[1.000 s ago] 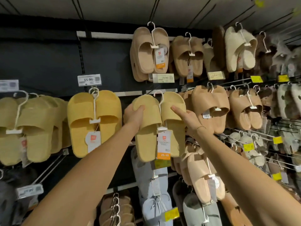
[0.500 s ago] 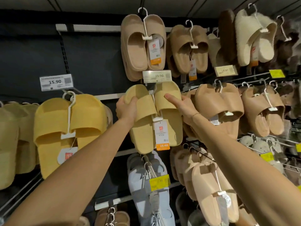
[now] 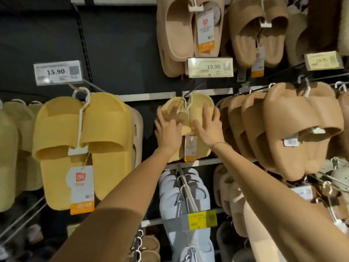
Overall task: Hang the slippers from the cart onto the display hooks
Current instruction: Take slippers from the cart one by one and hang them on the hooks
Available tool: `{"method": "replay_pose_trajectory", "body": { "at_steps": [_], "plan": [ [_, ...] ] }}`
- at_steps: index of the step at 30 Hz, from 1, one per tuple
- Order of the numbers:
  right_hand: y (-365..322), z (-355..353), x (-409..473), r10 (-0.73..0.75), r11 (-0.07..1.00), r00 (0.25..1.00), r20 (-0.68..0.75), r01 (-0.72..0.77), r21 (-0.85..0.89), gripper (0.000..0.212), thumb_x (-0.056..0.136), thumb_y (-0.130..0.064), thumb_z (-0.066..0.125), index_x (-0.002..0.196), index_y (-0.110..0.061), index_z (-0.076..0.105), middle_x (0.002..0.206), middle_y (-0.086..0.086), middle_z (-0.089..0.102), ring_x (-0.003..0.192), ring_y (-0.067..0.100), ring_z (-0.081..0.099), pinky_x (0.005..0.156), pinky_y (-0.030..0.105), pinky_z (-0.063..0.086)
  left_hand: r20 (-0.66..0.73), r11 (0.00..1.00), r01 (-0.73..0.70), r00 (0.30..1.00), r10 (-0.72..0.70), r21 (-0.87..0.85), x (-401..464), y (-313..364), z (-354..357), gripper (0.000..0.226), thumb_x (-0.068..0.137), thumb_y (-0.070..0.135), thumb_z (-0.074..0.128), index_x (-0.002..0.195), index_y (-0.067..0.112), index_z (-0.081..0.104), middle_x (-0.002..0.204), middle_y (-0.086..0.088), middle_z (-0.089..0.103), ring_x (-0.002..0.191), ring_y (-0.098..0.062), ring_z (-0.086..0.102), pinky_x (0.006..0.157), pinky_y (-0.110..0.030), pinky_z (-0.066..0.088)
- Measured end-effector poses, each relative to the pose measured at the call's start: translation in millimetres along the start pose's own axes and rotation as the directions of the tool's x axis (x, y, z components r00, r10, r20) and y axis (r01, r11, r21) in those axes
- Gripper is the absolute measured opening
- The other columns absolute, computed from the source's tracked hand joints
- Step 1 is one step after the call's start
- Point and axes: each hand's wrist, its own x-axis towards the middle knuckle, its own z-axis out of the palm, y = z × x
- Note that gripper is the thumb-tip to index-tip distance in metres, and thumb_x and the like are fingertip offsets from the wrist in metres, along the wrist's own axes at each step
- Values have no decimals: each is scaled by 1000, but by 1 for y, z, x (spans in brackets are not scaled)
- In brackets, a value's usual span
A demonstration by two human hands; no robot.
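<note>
Both bare arms reach up and forward from the bottom of the view, drawing close together at the wrists. The left hand (image 3: 168, 131) is seen from the back with its fingers spread and pressed flat against the left side of the pale yellow slippers (image 3: 200, 108), though motion blur hides the fingertips. The right hand (image 3: 210, 129) is just beside it, apart from it, also seen from the back, its fingers splayed and laid flat on the right slipper, with a thin bracelet (image 3: 220, 143) at the wrist.
</note>
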Motion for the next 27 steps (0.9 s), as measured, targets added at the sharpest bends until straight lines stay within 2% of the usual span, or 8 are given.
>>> {"method": "replay_pose_trajectory", "body": {
  "at_steps": [2,5,9,14,18,22,24,27],
  "plan": [
    [5,13,-5,-91,965,992,86,109,-239,67,100,-56,34,157,-39,5,167,5,-5,149,44,8,117,58,25,50,992,-21,999,14,123,-9,-5,8,29,105,39,45,125,21,57,167,-11,-15,150,-44,11,113,-63,32],
    [6,12,-7,-58,948,977,207,119,-294,68,101,-54,34,157,-42,-1,167,-2,-13,151,40,-5,118,56,20,173,961,4,984,-54,277,-10,-11,4,35,106,37,43,139,28,46,164,-19,-24,152,-50,1,116,-65,26],
    [3,-10,-6,7,929,933,360,127,-347,78,100,-50,45,157,-39,-7,166,-3,-17,152,35,-7,121,54,17,396,832,-46,893,-214,553,-6,-25,-10,79,100,26,49,159,33,-3,164,-31,0,146,-56,17,116,-63,25],
    [-1,-27,-25,80,913,887,454,118,-391,85,96,-43,56,159,-35,-2,166,-4,-15,153,31,3,120,53,22,514,842,-125,835,-198,526,-28,-23,-23,96,97,34,52,155,40,-24,152,-27,36,132,-46,45,107,-55,35],
    [-9,-46,-49,89,929,883,461,94,-359,77,95,-44,55,158,-31,13,167,-1,7,146,31,30,115,49,34,523,910,-101,841,-137,402,-50,-14,-38,77,102,43,43,160,37,-7,138,-19,49,116,-39,56,97,-48,47],
    [-28,-76,-85,153,896,891,428,58,-440,66,92,-43,57,152,-23,36,147,11,48,129,31,50,105,43,45,588,911,-163,802,-102,379,-81,1,-62,54,100,44,46,147,19,42,130,-14,58,109,-34,59,83,-39,47],
    [-38,-91,-110,259,834,852,456,41,-550,52,92,-41,59,137,-17,53,126,11,62,110,29,61,93,38,52,708,908,-269,705,-42,321,-94,9,-73,44,98,47,51,128,15,59,122,-10,62,102,-28,59,78,-36,47],
    [-48,-129,-162,520,781,636,571,-83,-619,27,95,-34,59,107,-10,64,86,8,66,76,25,66,80,36,57,919,933,-329,393,-7,148,-125,19,-88,33,95,48,59,111,21,70,113,-5,69,96,-20,64,84,-36,52]
  ]
}}
